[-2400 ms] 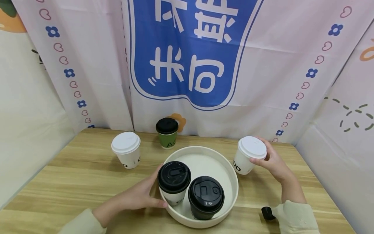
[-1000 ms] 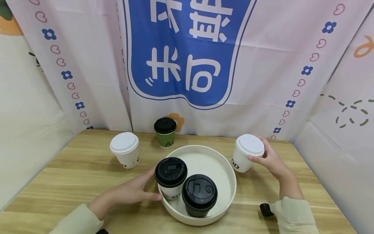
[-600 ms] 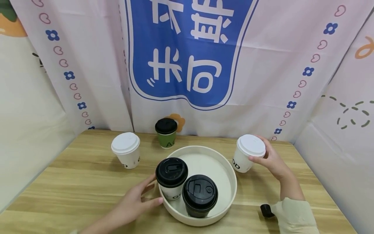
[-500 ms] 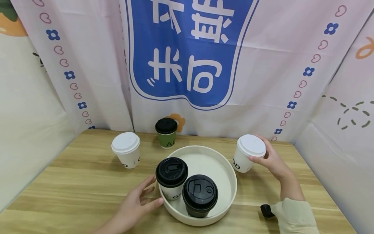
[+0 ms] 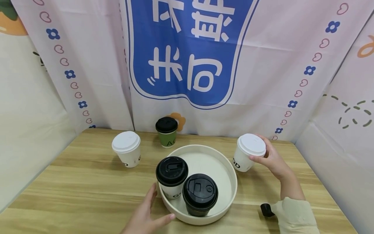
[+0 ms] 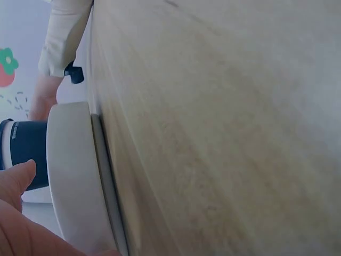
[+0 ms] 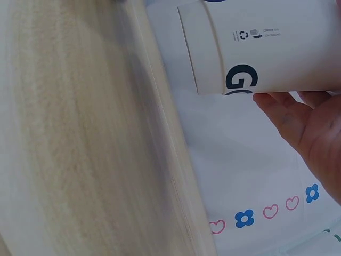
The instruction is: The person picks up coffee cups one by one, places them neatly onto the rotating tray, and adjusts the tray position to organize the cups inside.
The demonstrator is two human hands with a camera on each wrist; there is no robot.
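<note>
Fingers clamped around a white-lidded cup (image 5: 248, 152), the right hand (image 5: 273, 159) reaches toward the desk's (image 5: 87, 188) far right corner, where we see the cup's base raised off the wood. The left hand (image 5: 144, 216), thumb and fingers apart, hovers beside the round tray (image 5: 214, 167); we cannot tell whether it touches the rim. A white black-lidded cup (image 5: 172, 175) and a dark cup (image 5: 200, 195) fill the tray's near left part. We find open room toward the left edge. Our frame cuts off the left wrist and the desk's near edge; some cup lettering is hidden.
</note>
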